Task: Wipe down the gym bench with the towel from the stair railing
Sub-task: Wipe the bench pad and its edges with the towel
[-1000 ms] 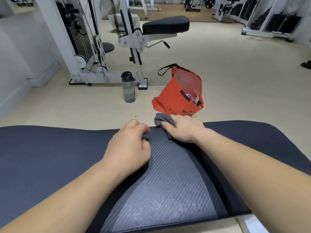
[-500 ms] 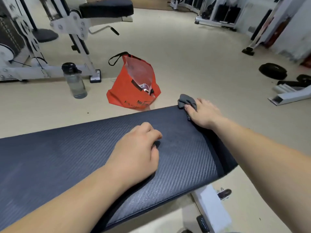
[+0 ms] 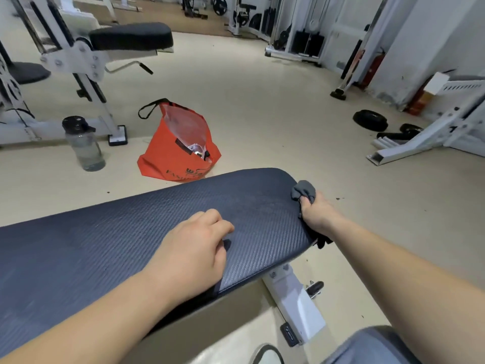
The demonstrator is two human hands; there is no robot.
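The gym bench point(image 3: 112, 245) is a long dark padded surface with a ribbed texture, running from the left edge to its rounded right end. My right hand point(image 3: 319, 215) grips the grey towel point(image 3: 304, 191) at that right end, bunched against the pad's edge, with a dark corner hanging below the rim. My left hand point(image 3: 195, 254) rests on the pad near its front edge, fingers curled loosely, holding nothing.
On the floor behind the bench stand an orange bag point(image 3: 178, 151) and a water bottle point(image 3: 84, 145). A white machine with a black seat point(image 3: 131, 39) is at the back left. Weight plates point(image 3: 370, 120) and a white frame point(image 3: 420, 143) lie at right. The bench's white leg point(image 3: 296, 306) is below.
My right hand has slid the towel rightward along the pad, from its middle to the rounded end. My left hand stayed pressed on the pad. The view has turned to the right.
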